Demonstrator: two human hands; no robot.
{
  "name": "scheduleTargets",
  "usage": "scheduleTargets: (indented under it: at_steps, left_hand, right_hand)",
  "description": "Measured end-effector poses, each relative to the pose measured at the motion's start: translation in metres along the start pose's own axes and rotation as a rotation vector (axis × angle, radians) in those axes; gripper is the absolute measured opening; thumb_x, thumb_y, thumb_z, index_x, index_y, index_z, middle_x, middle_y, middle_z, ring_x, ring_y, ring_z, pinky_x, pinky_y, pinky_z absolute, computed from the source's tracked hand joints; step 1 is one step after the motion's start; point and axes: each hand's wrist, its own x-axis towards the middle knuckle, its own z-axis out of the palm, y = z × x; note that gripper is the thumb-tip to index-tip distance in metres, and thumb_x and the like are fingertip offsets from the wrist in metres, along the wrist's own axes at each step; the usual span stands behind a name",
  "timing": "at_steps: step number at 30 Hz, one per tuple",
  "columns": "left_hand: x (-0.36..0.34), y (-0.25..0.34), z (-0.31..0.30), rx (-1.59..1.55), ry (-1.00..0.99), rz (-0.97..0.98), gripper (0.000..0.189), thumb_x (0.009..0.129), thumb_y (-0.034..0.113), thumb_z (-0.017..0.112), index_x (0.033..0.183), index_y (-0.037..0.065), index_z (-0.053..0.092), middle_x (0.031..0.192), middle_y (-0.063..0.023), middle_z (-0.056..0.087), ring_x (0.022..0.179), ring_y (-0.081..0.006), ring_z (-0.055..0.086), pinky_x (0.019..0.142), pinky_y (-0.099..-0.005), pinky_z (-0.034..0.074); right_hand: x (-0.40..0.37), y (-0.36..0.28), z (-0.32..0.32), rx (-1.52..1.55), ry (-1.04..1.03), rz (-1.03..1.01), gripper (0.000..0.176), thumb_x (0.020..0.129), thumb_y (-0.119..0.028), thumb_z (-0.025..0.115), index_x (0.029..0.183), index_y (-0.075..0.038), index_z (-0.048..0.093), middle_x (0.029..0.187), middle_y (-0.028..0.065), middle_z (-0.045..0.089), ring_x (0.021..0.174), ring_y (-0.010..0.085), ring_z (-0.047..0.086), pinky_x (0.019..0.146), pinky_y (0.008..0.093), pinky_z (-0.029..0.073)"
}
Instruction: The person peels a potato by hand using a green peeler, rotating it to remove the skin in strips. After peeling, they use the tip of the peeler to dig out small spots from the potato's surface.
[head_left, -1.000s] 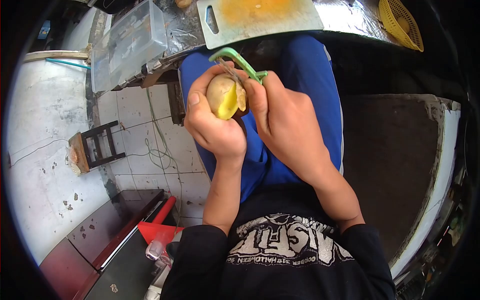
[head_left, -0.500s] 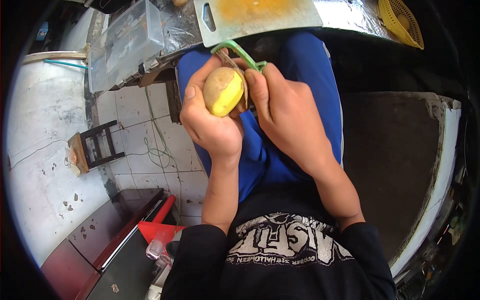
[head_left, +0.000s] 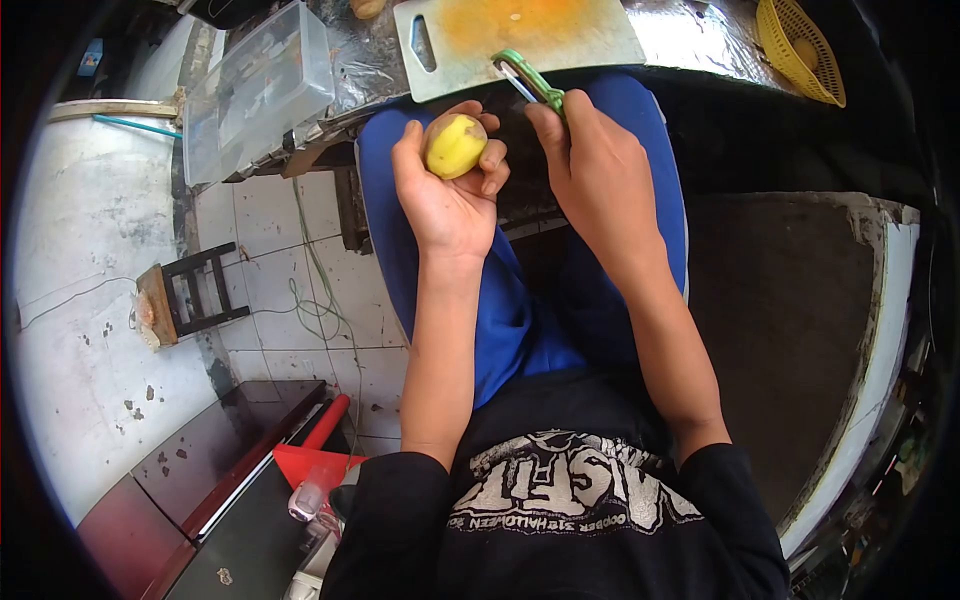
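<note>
My left hand (head_left: 446, 190) grips a partly peeled yellow potato (head_left: 455, 144), held up over my blue-trousered knees. My right hand (head_left: 598, 175) holds a green peeler (head_left: 528, 79) by its handle, its blade end pointing away toward the cutting board (head_left: 520, 35). Peeler and potato are apart, with a gap between the two hands. The cutting board is white with an orange stain and lies on a foil-covered surface just beyond my knees.
A clear plastic box (head_left: 257, 88) sits on the surface at the upper left. A yellow basket (head_left: 800, 47) stands at the upper right. A small dark wooden stool (head_left: 190, 292) stands on the tiled floor at left. A red object (head_left: 318, 452) lies near my left elbow.
Both arms have stretched forward, away from my body. The peeler has lifted off the potato and moved right, toward the cutting board. The loose strip of peel is gone from the potato.
</note>
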Motion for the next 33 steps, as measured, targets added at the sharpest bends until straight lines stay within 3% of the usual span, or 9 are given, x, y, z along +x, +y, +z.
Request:
scheduleTargets:
  at_steps: [2,4,9,11,17,21,28,31,33]
  left_hand:
    - [0.001,0.0,-0.003,0.014,-0.039,0.034,0.05,0.096,0.036,0.031,0.107,-0.005,0.057,0.093,-0.0163,0.063,0.066,-0.019,0.053,0.051,-0.0271,0.041]
    - [-0.004,-0.006,0.019,0.238,0.334,0.16,0.046,0.096,0.034,0.031,0.103,-0.003,0.058,0.091,-0.0136,0.064,0.07,-0.0176,0.056,0.055,-0.0268,0.045]
    - [-0.006,-0.008,0.022,0.526,0.396,0.346,0.042,0.091,0.026,0.031,0.103,-0.003,0.059,0.089,-0.0138,0.065,0.067,-0.0185,0.059,0.062,-0.0287,0.049]
    - [-0.008,-0.009,0.02,0.619,0.364,0.408,0.041,0.094,0.024,0.031,0.1,-0.004,0.06,0.086,-0.0126,0.065,0.075,-0.0174,0.06,0.067,-0.0276,0.049]
    - [-0.011,-0.014,0.022,0.554,0.383,0.471,0.041,0.093,0.024,0.033,0.099,-0.005,0.061,0.089,-0.0147,0.066,0.08,-0.0214,0.063,0.074,-0.031,0.051]
    - [-0.014,-0.008,0.032,0.456,0.457,0.386,0.041,0.095,0.024,0.033,0.101,-0.005,0.06,0.092,-0.015,0.066,0.087,-0.0226,0.063,0.082,-0.0329,0.05]
    - [-0.012,-0.008,0.024,0.569,0.374,0.455,0.038,0.096,0.023,0.033,0.105,-0.003,0.06,0.094,-0.0124,0.066,0.089,-0.0199,0.063,0.082,-0.0313,0.049]
    - [-0.015,-0.006,0.031,0.547,0.458,0.434,0.037,0.097,0.022,0.033,0.105,-0.002,0.06,0.094,-0.0112,0.067,0.088,-0.0188,0.063,0.081,-0.0304,0.05]
    - [-0.013,-0.009,0.03,0.53,0.454,0.485,0.038,0.095,0.023,0.032,0.104,-0.004,0.058,0.091,-0.0132,0.065,0.076,-0.0208,0.064,0.067,-0.0304,0.054]
  right_hand:
    - [-0.004,-0.008,0.001,0.078,-0.047,0.013,0.032,0.095,-0.03,0.055,0.079,-0.004,0.046,0.062,0.0163,0.059,0.054,0.0384,0.059,0.046,0.0476,0.046]
    - [-0.015,-0.022,-0.001,0.102,-0.143,0.011,0.034,0.097,-0.033,0.05,0.08,-0.004,0.046,0.063,0.0177,0.06,0.055,0.0393,0.06,0.046,0.0481,0.047]
    - [-0.023,-0.035,0.007,0.087,-0.224,0.009,0.033,0.098,-0.031,0.05,0.079,-0.004,0.045,0.061,0.0163,0.058,0.051,0.0374,0.058,0.044,0.0455,0.046]
    - [-0.023,-0.038,0.008,0.085,-0.205,0.002,0.032,0.098,-0.028,0.051,0.078,-0.004,0.044,0.06,0.0157,0.056,0.052,0.0368,0.057,0.044,0.0445,0.044]
    - [-0.018,-0.043,0.007,0.077,-0.157,0.002,0.032,0.099,-0.027,0.05,0.078,-0.003,0.044,0.059,0.0159,0.056,0.051,0.0367,0.056,0.045,0.0437,0.044]
    - [-0.018,-0.039,0.01,0.135,-0.161,0.039,0.034,0.098,-0.029,0.049,0.078,-0.003,0.046,0.059,0.0169,0.058,0.05,0.0377,0.058,0.043,0.0448,0.046]
    - [-0.016,-0.044,0.012,0.185,-0.173,0.084,0.038,0.098,-0.034,0.047,0.077,-0.002,0.047,0.058,0.0191,0.06,0.05,0.0398,0.06,0.043,0.0482,0.048]
    - [-0.021,-0.046,0.013,0.233,-0.19,0.11,0.038,0.099,-0.033,0.047,0.077,-0.001,0.048,0.059,0.0208,0.06,0.051,0.0408,0.06,0.044,0.0491,0.048]
    - [-0.014,-0.046,0.011,0.211,-0.185,0.124,0.038,0.099,-0.032,0.046,0.077,-0.001,0.048,0.059,0.0218,0.06,0.051,0.0414,0.06,0.045,0.0493,0.048]
